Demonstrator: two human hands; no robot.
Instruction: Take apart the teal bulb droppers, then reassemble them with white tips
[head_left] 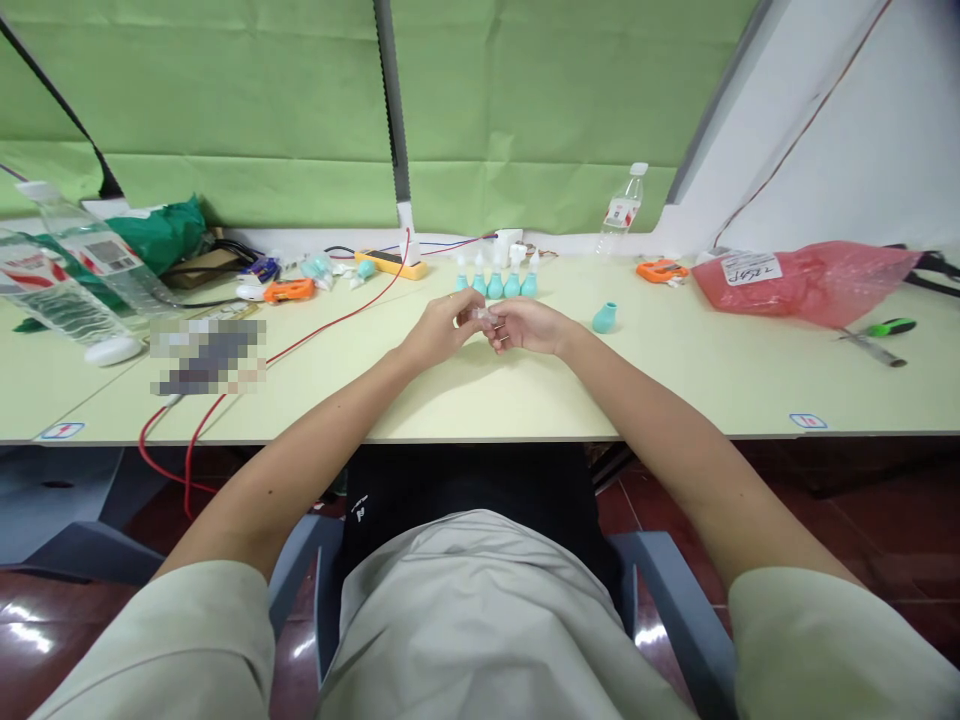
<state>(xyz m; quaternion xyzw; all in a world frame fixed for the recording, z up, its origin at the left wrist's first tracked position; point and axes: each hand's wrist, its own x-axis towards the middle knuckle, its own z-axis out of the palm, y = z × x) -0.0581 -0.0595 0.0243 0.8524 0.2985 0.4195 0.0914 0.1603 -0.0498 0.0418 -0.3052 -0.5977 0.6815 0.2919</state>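
Above the table my left hand (442,328) and my right hand (529,325) meet, fingers closed. Between their fingertips is a small clear plastic piece (482,315), partly covered by the fingers; its exact kind does not show. Just beyond them stands a row of several teal squeeze bulbs (495,287) with white tops (517,256). To the right of my right hand a single teal bulb (604,318) leans on the table, its open neck bare.
Large water bottles (112,255) lie at the left, near a blurred dark object (210,357) and red cable (330,325). An orange tool (290,290) and a yellow meter (390,264) lie farther back. At right are a red bag (802,285), a screwdriver (891,327) and another orange tool (661,271).
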